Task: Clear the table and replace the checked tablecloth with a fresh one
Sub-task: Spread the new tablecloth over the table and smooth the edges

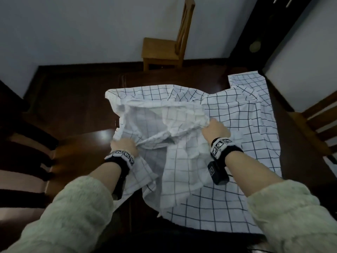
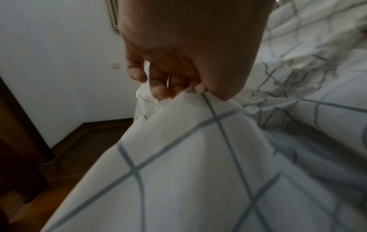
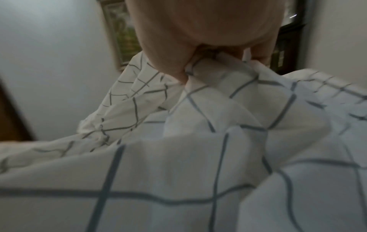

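Observation:
A white checked tablecloth (image 1: 237, 125) with thin dark grid lines lies half gathered on the dark wooden table (image 1: 73, 99). Its right part still lies flat; its left part is bunched and lifted. My left hand (image 1: 125, 145) grips a fold of the cloth at the near left, fingers curled round the fabric (image 2: 178, 87). My right hand (image 1: 213, 127) grips another bunched fold near the middle, with cloth (image 3: 218, 66) squeezed between thumb and fingers. The checked tablecloth (image 2: 188, 164) hangs below the left hand and drapes below the right hand (image 3: 198, 31) too.
The left half of the table shows bare wood. A light wooden chair (image 1: 164, 50) stands at the far side against the white wall (image 1: 73, 30). Another chair (image 1: 313, 121) stands at the right, and a dark striped chair back (image 1: 21, 161) at the left.

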A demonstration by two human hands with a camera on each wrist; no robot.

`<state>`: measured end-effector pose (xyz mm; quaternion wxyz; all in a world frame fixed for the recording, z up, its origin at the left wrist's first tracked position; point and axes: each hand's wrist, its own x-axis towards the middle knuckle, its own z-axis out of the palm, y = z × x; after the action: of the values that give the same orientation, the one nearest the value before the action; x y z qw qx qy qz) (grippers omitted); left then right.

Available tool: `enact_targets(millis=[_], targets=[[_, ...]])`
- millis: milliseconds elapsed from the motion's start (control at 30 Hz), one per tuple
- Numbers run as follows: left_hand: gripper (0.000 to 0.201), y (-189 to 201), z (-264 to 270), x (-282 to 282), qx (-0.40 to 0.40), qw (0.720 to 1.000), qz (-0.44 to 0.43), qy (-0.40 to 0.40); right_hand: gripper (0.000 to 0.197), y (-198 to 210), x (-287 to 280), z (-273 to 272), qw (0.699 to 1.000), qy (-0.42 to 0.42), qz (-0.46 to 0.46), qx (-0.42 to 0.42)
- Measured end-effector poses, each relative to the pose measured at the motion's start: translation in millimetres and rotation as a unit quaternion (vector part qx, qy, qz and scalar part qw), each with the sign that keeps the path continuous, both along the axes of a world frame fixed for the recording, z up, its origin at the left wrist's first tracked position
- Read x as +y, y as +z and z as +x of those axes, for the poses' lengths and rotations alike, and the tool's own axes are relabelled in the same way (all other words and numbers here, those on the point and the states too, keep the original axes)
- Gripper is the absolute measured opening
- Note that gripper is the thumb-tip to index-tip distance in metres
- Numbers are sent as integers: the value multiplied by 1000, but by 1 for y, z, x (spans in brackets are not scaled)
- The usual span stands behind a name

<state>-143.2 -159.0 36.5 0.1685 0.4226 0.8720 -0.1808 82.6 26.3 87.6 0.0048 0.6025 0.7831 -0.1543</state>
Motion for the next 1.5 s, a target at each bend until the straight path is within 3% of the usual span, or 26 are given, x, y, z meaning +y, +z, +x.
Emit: enact_targets(millis=[133, 200, 267, 333, 400, 467, 533, 633, 733, 800, 933, 1000, 1100, 1200, 1367, 1500], targets=[[36, 24, -43, 26, -23, 999, -1, 42, 26, 32, 23, 41, 984, -144, 59, 85], [35, 25, -57, 27, -25, 999, 8, 45, 26, 34, 23, 64, 978, -181, 67, 80], [46, 14, -60, 23, -22, 997, 41, 67, 30, 19, 17, 84, 981, -188, 25, 37], [61, -5, -55, 20, -26, 996, 42, 71, 57, -5, 13, 97, 978, -192, -77, -8], [67, -5, -44, 19, -68, 985, 82, 137, 105, -23, 8, 106, 959, -229, -164, -24], [67, -6, -34, 21, -90, 963, 159, 198, 125, -25, 2, 106, 953, -256, -163, -16], [70, -7, -21, 23, -75, 965, 169, 188, 123, -15, -4, 98, 971, -216, -97, -19], [71, -7, -1, 29, -55, 980, 168, 96, 108, -3, -4, 75, 994, -73, 26, -83], [79, -10, 14, 40, -78, 983, 165, 31, 86, -3, -9, 46, 994, 57, 50, -73], [87, -18, 22, 46, -117, 981, 154, 16, 83, -7, -15, 31, 995, 90, 8, -52], [106, -36, 38, 43, -196, 975, 101, 18, 114, -38, -19, 16, 986, 68, -149, -12], [106, -42, 44, 40, -231, 968, 91, 22, 126, -55, -20, 14, 976, 64, -210, -2], [98, -50, 52, 38, -190, 981, 46, -18, 133, -73, -25, 15, 967, 75, -242, -23], [75, -58, 61, 37, -128, 990, 21, -51, 122, -84, -33, 14, 970, 92, -216, -62], [43, -61, 65, 35, -166, 985, 24, -35, 38, -84, -28, 14, 970, 88, -202, -106], [19, -66, 62, 30, -190, 978, 45, -68, 24, -80, -15, 23, 971, 102, -193, -99]])
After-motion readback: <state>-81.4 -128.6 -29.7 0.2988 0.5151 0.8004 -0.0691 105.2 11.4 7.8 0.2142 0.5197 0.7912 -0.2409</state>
